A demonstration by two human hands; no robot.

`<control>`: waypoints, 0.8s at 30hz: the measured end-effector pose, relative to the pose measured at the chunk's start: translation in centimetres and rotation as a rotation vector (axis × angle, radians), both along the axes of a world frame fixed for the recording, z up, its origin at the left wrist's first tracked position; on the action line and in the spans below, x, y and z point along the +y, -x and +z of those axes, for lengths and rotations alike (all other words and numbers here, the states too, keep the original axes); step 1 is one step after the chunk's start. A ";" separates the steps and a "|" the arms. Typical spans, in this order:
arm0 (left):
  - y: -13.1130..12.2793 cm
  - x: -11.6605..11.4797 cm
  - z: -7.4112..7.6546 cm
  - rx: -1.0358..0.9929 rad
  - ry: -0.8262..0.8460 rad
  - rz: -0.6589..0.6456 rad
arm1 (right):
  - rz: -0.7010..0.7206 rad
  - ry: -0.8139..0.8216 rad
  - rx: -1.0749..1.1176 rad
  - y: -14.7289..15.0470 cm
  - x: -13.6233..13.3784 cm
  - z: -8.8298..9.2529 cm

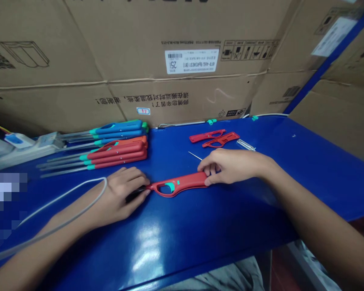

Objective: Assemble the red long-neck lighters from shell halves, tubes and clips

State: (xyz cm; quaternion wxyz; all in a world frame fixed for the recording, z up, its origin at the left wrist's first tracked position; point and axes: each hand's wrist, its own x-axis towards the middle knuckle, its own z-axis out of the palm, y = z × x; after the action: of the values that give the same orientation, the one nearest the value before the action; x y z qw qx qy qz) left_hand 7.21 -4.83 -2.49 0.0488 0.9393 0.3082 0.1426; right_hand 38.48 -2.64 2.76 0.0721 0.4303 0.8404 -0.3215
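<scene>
Blue worktop (182, 149) under a wall of cardboard cartons (157, 40), and all the action is right here! The left-hand grip (121, 198) is closed around a black tip (135, 194) sticking out of one end of a red lighter body (178, 184), fingers curled firmly over it. At the other end, the right-hand grip (230, 165) is closed too, fingers folded around the red body. Between the two hands the lighter lies flat on the worktop, with a teal trigger (170, 186) showing in its opening.

Just past the right hand's fingers sits a thin metal rod (194, 155), and beyond it two red half-shells (221, 139) lie side by side, with a small metal piece (245, 144) right beside them. Over to the left, a row of finished-looking lighters: blue ones (118, 129) at the back, red ones (115, 153) in front, long metal nozzles all pointing left. A white cord (63, 210) runs over the left forearm, and a power strip (27, 143) sits at the far left!
</scene>
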 end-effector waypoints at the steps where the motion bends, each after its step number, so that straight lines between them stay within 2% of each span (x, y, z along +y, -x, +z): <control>1: 0.0 0.0 0.0 -0.002 -0.002 -0.002 | 0.003 0.007 0.011 0.0 0.0 -0.1; 24: -0.4 -0.2 0.2 -0.016 0.029 -0.019 | -0.014 -0.011 -0.039 0.1 -0.1 -0.2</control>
State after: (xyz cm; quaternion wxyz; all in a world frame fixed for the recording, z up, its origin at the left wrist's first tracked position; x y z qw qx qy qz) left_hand 7.57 -5.08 -2.28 0.0663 0.9402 0.3009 0.1451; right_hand 38.39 -2.70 2.53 0.0837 0.4428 0.8375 -0.3091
